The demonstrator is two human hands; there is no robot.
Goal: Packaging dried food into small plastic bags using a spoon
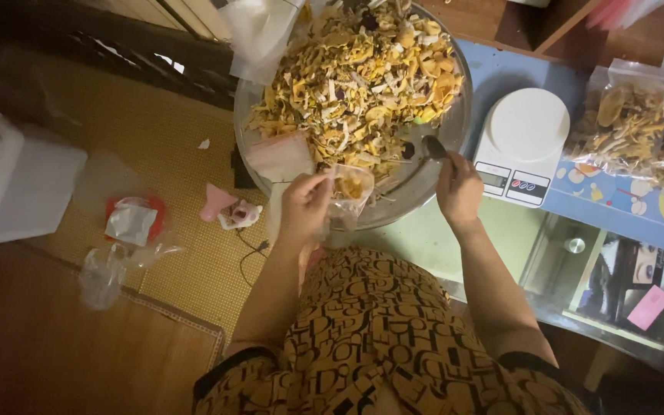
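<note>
Shiny metal basin (455, 131), clear glossy plastic bag (351, 188), smooth white plastic scale (528, 127).

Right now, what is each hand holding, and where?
Left hand pinches the small clear bag at its open rim; right hand holds a dark spoon by its handle.

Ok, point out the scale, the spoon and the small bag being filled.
scale (529, 123), head view, middle of its white round platform.
spoon (433, 147), head view, its dark bowl above the right hand.
small bag (351, 187), head view, clear front, held by the left hand.
</note>
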